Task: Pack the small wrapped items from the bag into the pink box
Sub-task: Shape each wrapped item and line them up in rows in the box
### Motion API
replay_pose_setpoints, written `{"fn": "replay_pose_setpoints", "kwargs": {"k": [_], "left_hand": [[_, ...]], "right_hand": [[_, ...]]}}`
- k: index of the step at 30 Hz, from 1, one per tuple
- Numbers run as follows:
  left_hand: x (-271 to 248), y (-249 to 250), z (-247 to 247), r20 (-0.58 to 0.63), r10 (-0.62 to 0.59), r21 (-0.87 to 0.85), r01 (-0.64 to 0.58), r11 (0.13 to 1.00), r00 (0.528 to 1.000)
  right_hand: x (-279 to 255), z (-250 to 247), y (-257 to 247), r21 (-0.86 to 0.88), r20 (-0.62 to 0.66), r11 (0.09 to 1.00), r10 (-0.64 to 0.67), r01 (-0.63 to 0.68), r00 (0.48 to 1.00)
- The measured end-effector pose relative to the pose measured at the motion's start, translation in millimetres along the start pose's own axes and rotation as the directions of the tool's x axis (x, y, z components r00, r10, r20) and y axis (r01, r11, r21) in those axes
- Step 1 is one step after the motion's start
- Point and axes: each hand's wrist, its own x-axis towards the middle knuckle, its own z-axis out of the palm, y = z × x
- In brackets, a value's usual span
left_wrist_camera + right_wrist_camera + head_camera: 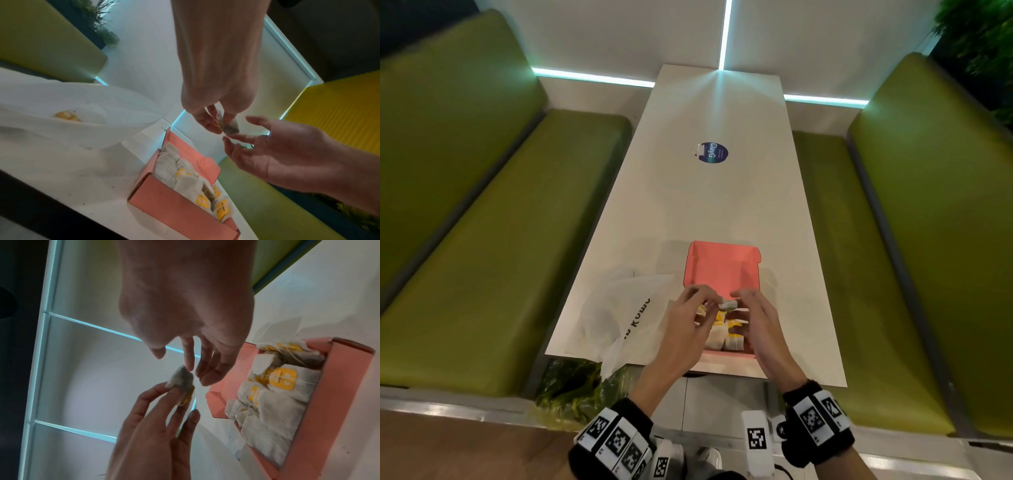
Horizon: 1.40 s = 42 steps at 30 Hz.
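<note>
Above the box (pixel 722 270), my left hand (pixel 690 320) pinches a light, soft, tearable sachet (pixel 728 304) by its edge, right hand (pixel 756 318) loosely open beside it.

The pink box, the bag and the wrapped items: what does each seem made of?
Pink box: matte card, probably; folded flaps, crisp creases.
Bag: thin translucent plastic, it seems; crumpled, contents showing through.
Wrapped items: likely porous filter paper, fibrous, with yellow tags.

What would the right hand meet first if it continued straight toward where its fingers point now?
Probably the tea bag pinched by the left hand; the right hand's fingertips almost touch it already.
</note>
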Motion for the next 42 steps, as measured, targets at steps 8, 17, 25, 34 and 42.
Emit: {"fn": "replay_pose_setpoints", "kwargs": {"k": [8, 17, 25, 34, 42], "left_hand": [[-2.8, 1.6, -2.8, -0.054, -0.176, -0.277, 0.154, 0.948, 0.983], [5.0, 4.8, -9.4, -0.163, -0.242, -0.306, 0.184, 0.934, 0.956], [4.0, 8.7, -14.8, -0.149, -0.175, -0.179, 0.147, 0.973, 0.973], [5.0, 21.1, -18.0, -0.128, -0.198, -0.242, 0.163, 0.956, 0.972], [9.0, 19.0, -31.2, 0.139, -0.194, -0.312, 0.229, 0.922, 0.971]], "right_hand": [[-1.6, 4.1, -0.4, 0.038, -0.010, 0.994, -0.104, 0.105, 0.994], [-7.0, 4.6, 13.2, -0.054, 0.031, 0.980, -0.189, 0.190, 0.981], [-18.9, 10.1, 9.8, -0.352, -0.016, 0.841, -0.444, 0.410, 0.896], [-21.4, 22.7, 6.5, -0.233, 0.021, 0.918, -0.326, 0.322, 0.945], [-17.3, 14.7, -1.0, 0.171, 0.116, 0.981, -0.110, 0.089, 0.987]]}}
